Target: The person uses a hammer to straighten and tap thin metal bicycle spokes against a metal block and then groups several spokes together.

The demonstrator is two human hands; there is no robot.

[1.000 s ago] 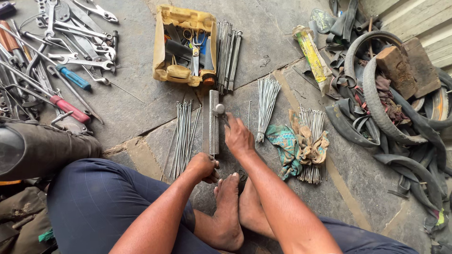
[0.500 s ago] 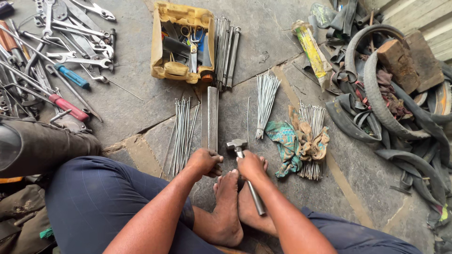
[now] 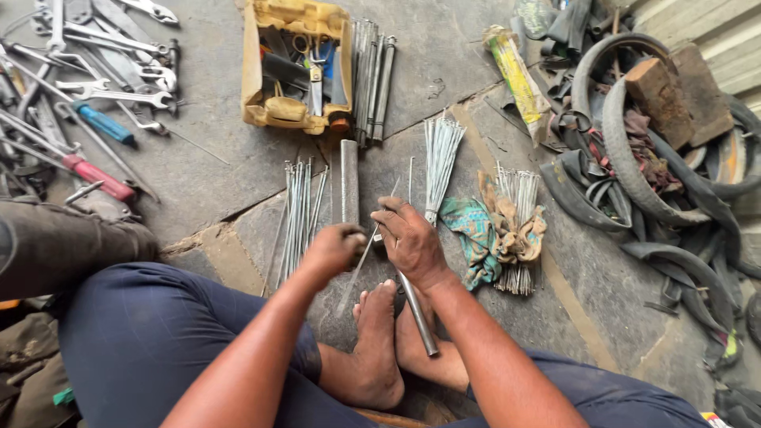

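Observation:
My left hand [image 3: 334, 250] is closed around a thin metal spoke [image 3: 366, 252] that slants up to the right over the near end of a flat steel bar [image 3: 349, 181] lying on the stone floor. My right hand [image 3: 411, 242] grips a hammer by its metal handle [image 3: 418, 313], whose end points back toward my bare feet [image 3: 379, 349]; the hammer head is hidden behind the hand. The two hands are almost touching. One bundle of loose spokes [image 3: 301, 212] lies left of the bar and another [image 3: 441, 154] lies to its right.
A yellow tool box [image 3: 295, 63] with rods [image 3: 372, 75] beside it stands at the back. Wrenches and screwdrivers [image 3: 95, 95] are spread at the left. A rag-wrapped spoke bundle [image 3: 511, 230], old tyres and tubes [image 3: 634, 158] and wood blocks [image 3: 674, 91] fill the right.
My right hand drew back from the steel bar toward me and now holds the hammer low by my left hand. A single spoke now slants through my left hand.

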